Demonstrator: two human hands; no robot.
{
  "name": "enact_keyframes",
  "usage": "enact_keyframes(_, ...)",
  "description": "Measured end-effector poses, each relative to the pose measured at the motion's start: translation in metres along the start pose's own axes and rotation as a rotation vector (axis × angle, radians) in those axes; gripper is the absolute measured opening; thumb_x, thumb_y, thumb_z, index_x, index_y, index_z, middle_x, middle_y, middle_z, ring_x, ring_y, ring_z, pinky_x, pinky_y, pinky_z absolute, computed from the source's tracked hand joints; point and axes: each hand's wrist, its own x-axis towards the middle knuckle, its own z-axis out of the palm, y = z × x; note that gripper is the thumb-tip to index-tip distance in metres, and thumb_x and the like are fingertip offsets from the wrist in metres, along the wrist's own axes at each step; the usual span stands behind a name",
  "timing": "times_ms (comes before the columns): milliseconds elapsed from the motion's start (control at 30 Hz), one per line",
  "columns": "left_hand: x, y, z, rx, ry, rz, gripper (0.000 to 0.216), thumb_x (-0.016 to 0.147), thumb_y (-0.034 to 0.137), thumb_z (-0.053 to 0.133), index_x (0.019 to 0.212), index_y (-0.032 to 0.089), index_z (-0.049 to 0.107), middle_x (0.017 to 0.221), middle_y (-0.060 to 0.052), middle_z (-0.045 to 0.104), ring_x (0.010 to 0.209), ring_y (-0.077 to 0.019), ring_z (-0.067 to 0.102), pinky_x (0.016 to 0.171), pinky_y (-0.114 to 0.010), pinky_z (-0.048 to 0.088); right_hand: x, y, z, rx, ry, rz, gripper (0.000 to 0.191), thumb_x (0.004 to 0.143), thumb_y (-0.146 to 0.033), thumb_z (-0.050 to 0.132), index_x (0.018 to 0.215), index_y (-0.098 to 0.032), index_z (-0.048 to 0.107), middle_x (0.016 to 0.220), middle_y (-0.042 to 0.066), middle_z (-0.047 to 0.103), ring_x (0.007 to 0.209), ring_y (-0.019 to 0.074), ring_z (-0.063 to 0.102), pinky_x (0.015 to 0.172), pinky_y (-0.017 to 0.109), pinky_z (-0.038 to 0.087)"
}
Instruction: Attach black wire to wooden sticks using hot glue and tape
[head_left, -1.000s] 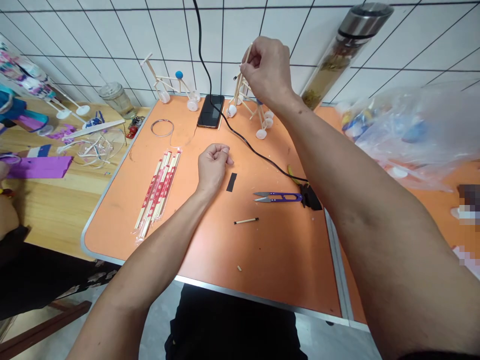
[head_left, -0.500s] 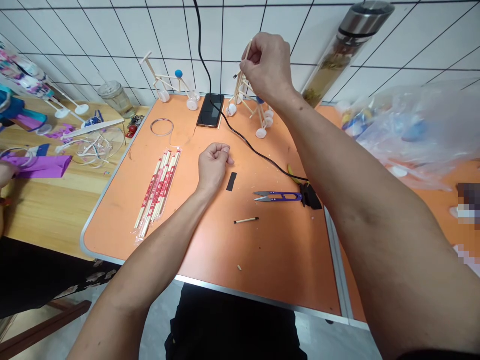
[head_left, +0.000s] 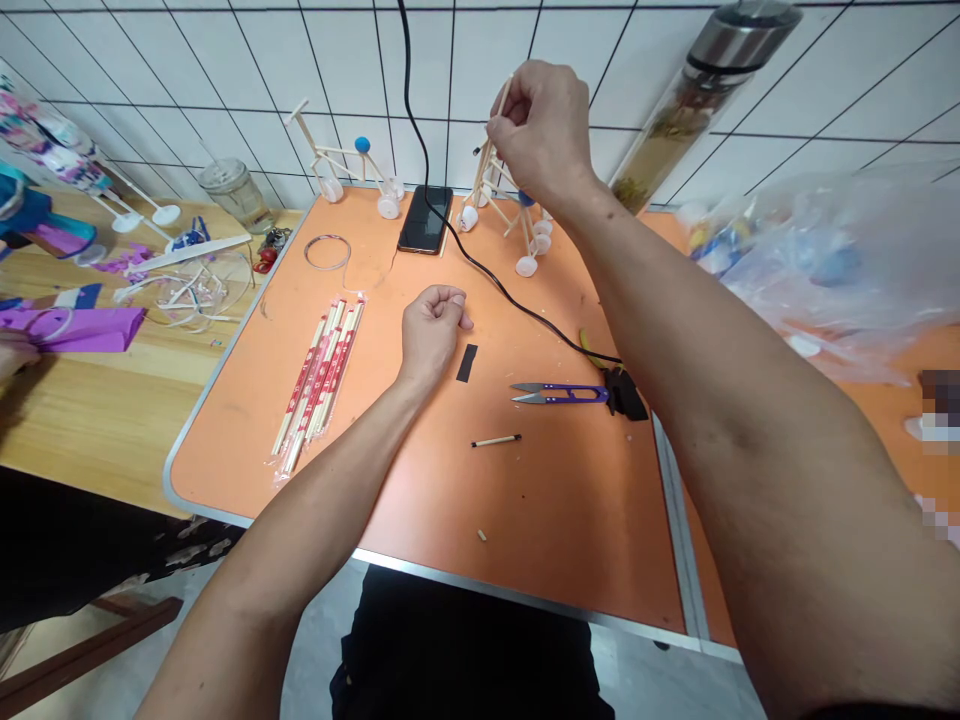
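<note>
My right hand (head_left: 544, 125) is raised near the tiled wall, thumb and fingers pinched on a thin wooden stick (head_left: 505, 95). Just beneath it stands a small wheeled stick model (head_left: 526, 266) with white disc wheels and a blue ball, partly hidden by the hand. I cannot tell whether the pinched stick is joined to it. My left hand (head_left: 431, 335) rests on the orange table, fingers curled closed, their inside hidden. Beside it lies a black strip (head_left: 466, 363). Nearer me is a short stick with black ends (head_left: 496, 441). Purple thread snips (head_left: 562, 394) lie to the right.
A similar stick model (head_left: 337, 165) and a phone (head_left: 425, 220) are at the back, crossed by a black cable (head_left: 480, 270). Packaged chopsticks (head_left: 319, 385) lie left. A tall bottle (head_left: 675, 115) and plastic bag (head_left: 832, 260) stand right. Another person's hand (head_left: 15, 352) is far left.
The whole view has shifted slightly, with things appearing a little further right. Both hands keep the same pose, the right still pinching the stick.
</note>
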Motion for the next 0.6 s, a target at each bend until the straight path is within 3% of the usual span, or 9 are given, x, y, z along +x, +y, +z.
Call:
enact_keyframes(400, 0.000, 0.002, 0.000, -0.003, 0.005, -0.015, 0.020, 0.103, 0.011, 0.068, 0.086, 0.022, 0.070, 0.063, 0.003, 0.068, 0.060, -0.0114, 0.062, 0.064, -0.023, 0.048, -0.007, -0.005, -0.004, 0.071, 0.043, 0.003, 0.027, 0.090, -0.008, 0.064, 0.078, -0.031, 0.058, 0.095, -0.006, 0.081, 0.091, 0.0124, 0.067, 0.088, 0.031, 0.054)
enact_keyframes(500, 0.000, 0.005, -0.002, -0.023, 0.017, -0.023, 0.020, 0.104, 0.013, 0.068, 0.086, 0.022, 0.071, 0.064, 0.003, 0.068, 0.058, -0.0114, 0.059, 0.062, -0.024, 0.046, -0.018, -0.010, -0.010, 0.111, 0.086, -0.002, 0.031, 0.089, -0.005, 0.067, 0.076, -0.031, 0.058, 0.087, -0.006, 0.078, 0.089, 0.0126, 0.068, 0.083, 0.030, 0.055)
enact_keyframes(600, 0.002, 0.012, -0.004, -0.028, 0.045, 0.019, 0.019, 0.101, 0.011, 0.069, 0.086, 0.022, 0.072, 0.070, 0.002, 0.071, 0.063, -0.0120, 0.062, 0.064, -0.025, 0.048, -0.037, -0.018, -0.019, 0.220, 0.033, 0.055, 0.029, 0.094, -0.008, 0.072, 0.079, -0.030, 0.060, 0.085, -0.007, 0.076, 0.083, 0.0110, 0.070, 0.081, 0.029, 0.057)
